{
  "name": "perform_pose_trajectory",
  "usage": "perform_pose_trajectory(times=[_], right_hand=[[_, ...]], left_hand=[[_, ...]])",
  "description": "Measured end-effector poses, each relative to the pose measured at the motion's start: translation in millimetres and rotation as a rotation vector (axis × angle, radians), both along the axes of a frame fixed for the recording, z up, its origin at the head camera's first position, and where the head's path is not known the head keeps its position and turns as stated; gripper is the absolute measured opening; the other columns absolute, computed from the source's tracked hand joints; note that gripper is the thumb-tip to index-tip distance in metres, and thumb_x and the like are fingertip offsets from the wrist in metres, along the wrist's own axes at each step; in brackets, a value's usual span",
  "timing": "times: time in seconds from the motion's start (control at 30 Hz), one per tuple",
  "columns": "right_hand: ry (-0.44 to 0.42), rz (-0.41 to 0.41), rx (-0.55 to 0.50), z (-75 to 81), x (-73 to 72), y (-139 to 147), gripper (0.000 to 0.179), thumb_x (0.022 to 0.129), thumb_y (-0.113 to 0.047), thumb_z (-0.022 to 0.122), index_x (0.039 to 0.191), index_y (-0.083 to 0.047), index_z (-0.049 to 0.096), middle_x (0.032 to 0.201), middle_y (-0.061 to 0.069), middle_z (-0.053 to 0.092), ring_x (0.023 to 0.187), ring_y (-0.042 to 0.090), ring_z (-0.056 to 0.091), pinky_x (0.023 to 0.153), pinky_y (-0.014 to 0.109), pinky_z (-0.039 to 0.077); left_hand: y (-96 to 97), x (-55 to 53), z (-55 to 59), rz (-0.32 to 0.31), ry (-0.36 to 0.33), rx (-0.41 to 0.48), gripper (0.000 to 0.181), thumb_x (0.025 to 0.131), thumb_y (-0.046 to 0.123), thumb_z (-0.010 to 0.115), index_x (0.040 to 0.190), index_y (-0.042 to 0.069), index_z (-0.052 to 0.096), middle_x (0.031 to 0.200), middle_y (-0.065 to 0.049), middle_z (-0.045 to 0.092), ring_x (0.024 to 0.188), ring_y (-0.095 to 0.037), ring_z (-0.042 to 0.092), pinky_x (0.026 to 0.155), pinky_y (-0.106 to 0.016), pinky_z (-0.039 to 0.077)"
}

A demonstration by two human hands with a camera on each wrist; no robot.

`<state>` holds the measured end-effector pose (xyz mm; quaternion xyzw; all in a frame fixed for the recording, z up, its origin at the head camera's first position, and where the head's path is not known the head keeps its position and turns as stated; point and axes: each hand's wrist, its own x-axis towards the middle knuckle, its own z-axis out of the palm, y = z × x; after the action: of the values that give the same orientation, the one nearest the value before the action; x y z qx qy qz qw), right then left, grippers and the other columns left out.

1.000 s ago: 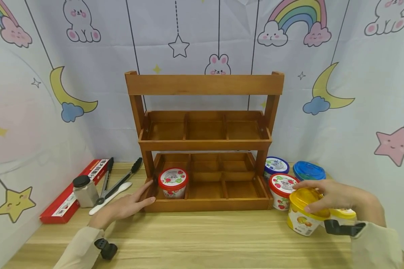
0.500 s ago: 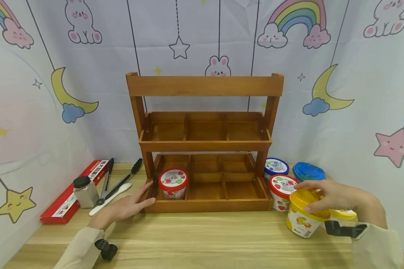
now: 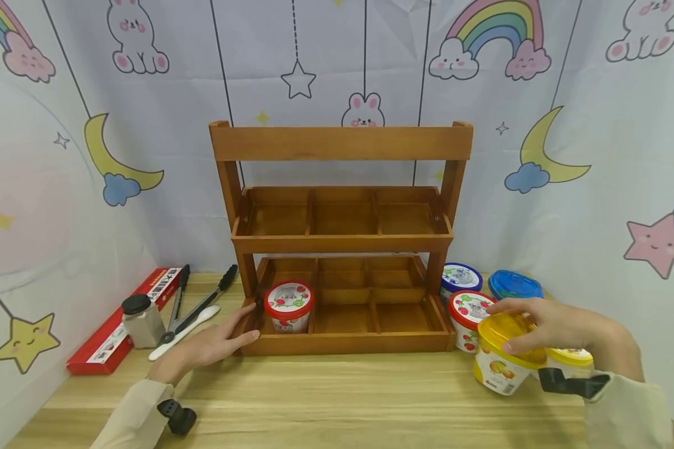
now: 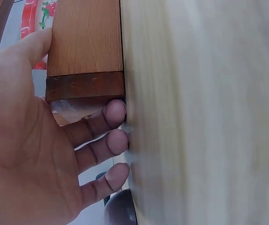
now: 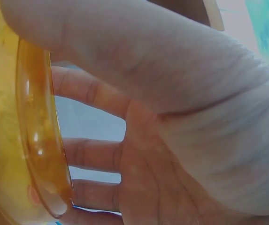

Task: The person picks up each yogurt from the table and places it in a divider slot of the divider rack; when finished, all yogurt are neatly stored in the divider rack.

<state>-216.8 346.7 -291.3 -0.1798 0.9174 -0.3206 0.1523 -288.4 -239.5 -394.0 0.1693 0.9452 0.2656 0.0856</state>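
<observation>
My right hand [image 3: 561, 327] grips a yellow tub [image 3: 502, 371] by its clear amber lid [image 3: 508, 333], thumb on the near side and fingers over the far side. The tub leans a little, its fruit pictures facing forward. In the right wrist view the lid [image 5: 35, 140] fills the left edge, between thumb and fingers. My left hand [image 3: 210, 346] rests at the left front corner of a brown wooden rack [image 3: 345, 343]. In the left wrist view its thumb touches the front board [image 4: 85, 42], while the other fingers spread loosely past the corner, close to the table.
A red-lidded tub [image 3: 289, 299] sits in the rack's lower left compartment. Right of the rack stand another red-lidded tub [image 3: 466, 315], a dark-blue-lidded tub [image 3: 460, 277], a blue-lidded tub [image 3: 515, 285] and a second yellow tub [image 3: 570, 358]. Tongs [image 3: 202, 305], a white spoon [image 3: 185, 333], a jar [image 3: 143, 321] and a red box [image 3: 103, 346] lie left.
My right hand and the yellow tub have shifted slightly left over the last half second. The left hand keeps its place at the rack's corner.
</observation>
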Motion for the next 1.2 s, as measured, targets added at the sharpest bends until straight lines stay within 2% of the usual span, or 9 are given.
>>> perform_pose_trajectory(times=[0.33,0.53,0.77,0.9,1.1,1.2], right_hand=[[-0.006,-0.018,0.015,4.0,3.9,-7,0.066,0.086,-0.023,0.079,0.142,-0.006,0.049,0.134,0.022,0.052,0.116,0.039,0.051,0.084,0.056,0.054],[0.021,-0.005,0.025,6.3,5.1,-11,0.065,0.086,-0.024,0.079,0.142,-0.006,0.05,0.134,0.022,0.053,0.115,0.039,0.051,0.083,0.056,0.055],[0.058,0.011,0.042,10.6,5.1,-20,0.063,0.085,-0.027,0.08,0.139,-0.008,0.054,0.13,0.017,0.056,0.113,0.036,0.053,0.086,0.054,0.054],[0.1,0.034,0.068,13.4,5.2,-26,0.062,0.085,-0.027,0.08,0.138,-0.009,0.055,0.129,0.015,0.058,0.112,0.033,0.055,0.088,0.054,0.053],[0.179,0.094,0.04,14.6,3.3,-37,0.061,0.086,-0.028,0.079,0.138,-0.01,0.054,0.112,0.006,0.059,0.099,0.025,0.055,0.078,0.035,0.054],[0.21,0.107,0.035,15.3,2.1,-44,0.06,0.085,-0.03,0.08,0.137,-0.014,0.055,0.107,0.005,0.058,0.094,0.024,0.055,0.073,0.03,0.053]], left_hand=[[-0.1,-0.2,-2.2,-0.004,0.02,0.02,0.075,0.1,0.054,0.05,0.159,0.015,0.023,0.149,-0.036,0.037,0.124,-0.054,0.05,0.101,-0.067,0.037],[0.4,0.3,-2.1,-0.001,0.031,0.026,0.074,0.1,0.053,0.051,0.159,0.015,0.025,0.15,-0.035,0.036,0.126,-0.054,0.048,0.101,-0.067,0.037],[-0.8,-2.9,-3.1,0.007,0.113,0.019,0.074,0.098,0.053,0.056,0.156,0.014,0.032,0.151,-0.029,0.04,0.131,-0.05,0.045,0.102,-0.065,0.038],[-1.1,-4.2,-2.7,0.017,0.138,0.002,0.075,0.097,0.055,0.057,0.155,0.014,0.035,0.149,-0.028,0.044,0.128,-0.048,0.05,0.1,-0.064,0.04],[-1.2,-5.4,-3.8,0.031,0.15,-0.016,0.075,0.095,0.056,0.058,0.154,0.015,0.037,0.148,-0.026,0.046,0.123,-0.047,0.054,0.097,-0.063,0.043],[-1.5,-4.9,-4.0,0.033,0.146,-0.016,0.076,0.095,0.058,0.058,0.154,0.016,0.037,0.148,-0.026,0.046,0.122,-0.047,0.055,0.096,-0.064,0.043]])
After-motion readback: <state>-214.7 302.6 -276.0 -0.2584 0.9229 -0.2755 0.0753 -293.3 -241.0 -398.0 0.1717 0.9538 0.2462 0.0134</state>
